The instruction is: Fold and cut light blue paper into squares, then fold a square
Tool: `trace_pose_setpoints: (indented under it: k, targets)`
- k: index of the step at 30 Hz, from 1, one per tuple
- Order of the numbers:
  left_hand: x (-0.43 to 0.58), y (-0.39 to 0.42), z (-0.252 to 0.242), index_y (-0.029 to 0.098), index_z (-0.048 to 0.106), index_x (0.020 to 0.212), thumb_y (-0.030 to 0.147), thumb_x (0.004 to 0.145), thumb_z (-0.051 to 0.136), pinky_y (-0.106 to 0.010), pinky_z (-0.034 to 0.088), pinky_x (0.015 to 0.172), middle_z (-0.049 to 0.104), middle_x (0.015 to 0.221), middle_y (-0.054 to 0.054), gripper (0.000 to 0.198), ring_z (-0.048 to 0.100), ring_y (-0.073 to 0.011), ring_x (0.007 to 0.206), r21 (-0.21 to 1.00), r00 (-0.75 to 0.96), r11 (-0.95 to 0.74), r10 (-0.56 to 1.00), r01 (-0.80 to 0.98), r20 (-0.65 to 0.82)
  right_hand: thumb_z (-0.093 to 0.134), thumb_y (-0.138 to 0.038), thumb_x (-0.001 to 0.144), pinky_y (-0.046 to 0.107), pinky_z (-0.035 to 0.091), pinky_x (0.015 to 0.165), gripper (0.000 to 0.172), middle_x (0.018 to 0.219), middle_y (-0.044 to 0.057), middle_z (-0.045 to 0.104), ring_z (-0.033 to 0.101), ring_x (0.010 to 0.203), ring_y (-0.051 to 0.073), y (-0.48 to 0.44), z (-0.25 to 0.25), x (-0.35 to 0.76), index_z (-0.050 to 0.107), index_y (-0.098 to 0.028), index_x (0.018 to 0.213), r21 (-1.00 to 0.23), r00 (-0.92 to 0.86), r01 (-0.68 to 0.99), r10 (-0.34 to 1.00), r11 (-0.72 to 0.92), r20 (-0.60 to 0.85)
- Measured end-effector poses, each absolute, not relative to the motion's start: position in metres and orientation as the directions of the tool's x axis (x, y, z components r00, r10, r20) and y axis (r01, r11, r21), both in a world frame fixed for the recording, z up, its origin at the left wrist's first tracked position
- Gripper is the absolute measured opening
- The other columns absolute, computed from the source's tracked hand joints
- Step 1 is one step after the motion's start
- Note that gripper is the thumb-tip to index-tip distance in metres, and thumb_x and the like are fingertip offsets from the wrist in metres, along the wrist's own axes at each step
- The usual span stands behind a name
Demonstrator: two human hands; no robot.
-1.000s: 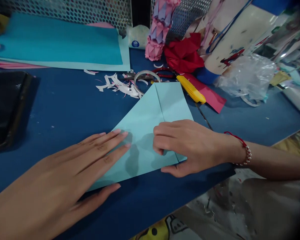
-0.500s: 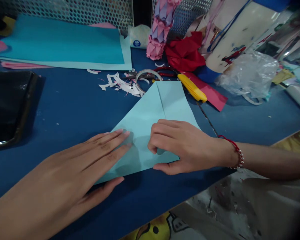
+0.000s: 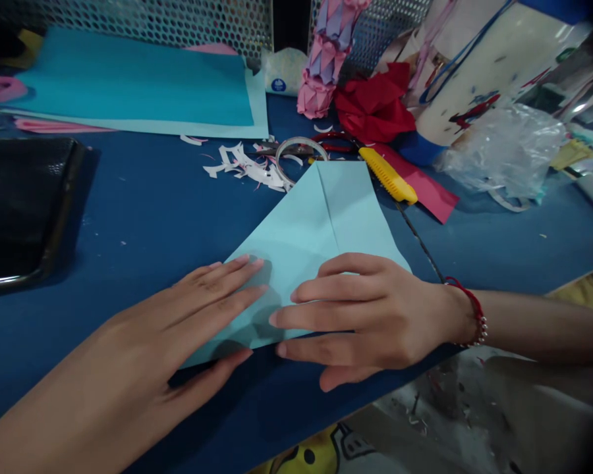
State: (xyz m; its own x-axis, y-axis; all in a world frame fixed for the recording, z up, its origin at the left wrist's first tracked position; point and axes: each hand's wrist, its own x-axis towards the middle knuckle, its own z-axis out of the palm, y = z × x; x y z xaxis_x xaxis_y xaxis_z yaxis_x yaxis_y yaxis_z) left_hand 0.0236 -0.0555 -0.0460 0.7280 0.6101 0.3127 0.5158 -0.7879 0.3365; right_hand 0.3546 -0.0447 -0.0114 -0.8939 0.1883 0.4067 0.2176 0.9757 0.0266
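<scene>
A light blue paper [image 3: 309, 227], folded into a triangle with a flap on its right side, lies on the dark blue table [image 3: 143, 210]. My left hand [image 3: 178, 329] lies flat on the paper's left corner, fingers stretched out. My right hand [image 3: 360, 316], with a red bead bracelet at the wrist, presses flat on the paper's lower right part, fingers extended to the left along the near edge. The fingertips of both hands nearly meet in the middle. Neither hand holds anything.
Behind the paper lie white paper scraps [image 3: 247, 168], a tape roll [image 3: 299, 148], a yellow utility knife [image 3: 388, 174] and red paper [image 3: 375, 105]. Teal sheets [image 3: 138, 85] lie at back left, a black case [image 3: 20, 204] at left, and a plastic bag [image 3: 504, 151] at right.
My right hand has uncurled from a bent-finger press and now lies flat, slid lower and leftward along the paper's near edge. My left hand has stayed put.
</scene>
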Motion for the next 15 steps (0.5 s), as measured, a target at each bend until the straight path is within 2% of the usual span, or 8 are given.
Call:
trace_pose_setpoints:
  k: [4, 8, 10, 12, 13, 15]
  targets:
    - [0.026, -0.055, -0.047, 0.051, 0.032, 0.177, 0.048, 0.12, 0.045, -0.025, 0.046, 0.128, 0.053, 0.174, 0.019, 0.058, 0.064, -0.0169, 0.152, 0.331, 0.707, -0.784, 0.619, 0.526, 0.343, 0.052, -0.049, 0.121, 0.038, 0.053, 0.119, 0.041, 0.151, 0.001, 0.077, 0.06, 0.149, 0.019, -0.045, -0.013, 0.356, 0.078, -0.025, 0.14, 0.028, -0.906, 0.221, 0.195, 0.975, 0.375]
    - [0.024, -0.055, -0.047, 0.051, 0.034, 0.176, 0.053, 0.12, 0.045, -0.024, 0.041, 0.13, 0.052, 0.175, 0.021, 0.057, 0.061, -0.0152, 0.154, 0.336, 0.7, -0.779, 0.625, 0.53, 0.345, 0.057, -0.047, 0.119, 0.037, 0.056, 0.115, 0.038, 0.148, 0.004, 0.079, 0.065, 0.144, 0.021, -0.046, -0.014, 0.353, 0.079, -0.021, 0.136, -0.032, -0.903, 0.189, 0.186, 0.981, 0.387]
    - [0.023, -0.055, -0.046, 0.051, 0.034, 0.176, 0.052, 0.121, 0.045, -0.025, 0.041, 0.13, 0.051, 0.175, 0.02, 0.056, 0.061, -0.0155, 0.154, 0.342, 0.703, -0.78, 0.623, 0.524, 0.342, 0.061, -0.04, 0.118, 0.038, 0.056, 0.117, 0.034, 0.146, 0.008, 0.079, 0.067, 0.143, 0.023, -0.043, -0.009, 0.352, 0.078, -0.018, 0.137, -0.174, -0.889, 0.171, 0.228, 0.97, 0.397]
    - [0.022, -0.054, -0.047, 0.052, 0.036, 0.175, 0.052, 0.119, 0.048, -0.027, 0.043, 0.13, 0.05, 0.176, 0.019, 0.057, 0.063, -0.0172, 0.153, 0.351, 0.702, -0.781, 0.621, 0.516, 0.349, 0.061, -0.034, 0.118, 0.041, 0.057, 0.118, 0.03, 0.145, 0.012, 0.078, 0.068, 0.141, 0.024, -0.036, 0.001, 0.355, 0.076, -0.017, 0.138, -0.422, -0.833, 0.217, 0.393, 0.88, 0.391]
    - [0.022, -0.054, -0.048, 0.052, 0.037, 0.175, 0.052, 0.119, 0.05, -0.028, 0.044, 0.13, 0.051, 0.176, 0.019, 0.058, 0.064, -0.0185, 0.152, 0.359, 0.701, -0.779, 0.623, 0.514, 0.348, 0.06, -0.033, 0.118, 0.042, 0.059, 0.116, 0.029, 0.143, 0.013, 0.077, 0.069, 0.138, 0.023, -0.031, 0.007, 0.359, 0.075, -0.019, 0.137, -0.565, -0.776, 0.255, 0.515, 0.784, 0.364]
    - [0.022, -0.052, -0.049, 0.053, 0.037, 0.174, 0.051, 0.117, 0.052, -0.033, 0.047, 0.13, 0.054, 0.174, 0.018, 0.06, 0.067, -0.0225, 0.15, 0.375, 0.696, -0.774, 0.628, 0.511, 0.348, 0.061, -0.034, 0.116, 0.039, 0.064, 0.106, 0.022, 0.132, 0.011, 0.077, 0.074, 0.124, 0.022, -0.02, 0.021, 0.372, 0.074, -0.02, 0.128, -0.827, -0.611, 0.287, 0.757, 0.483, 0.23]
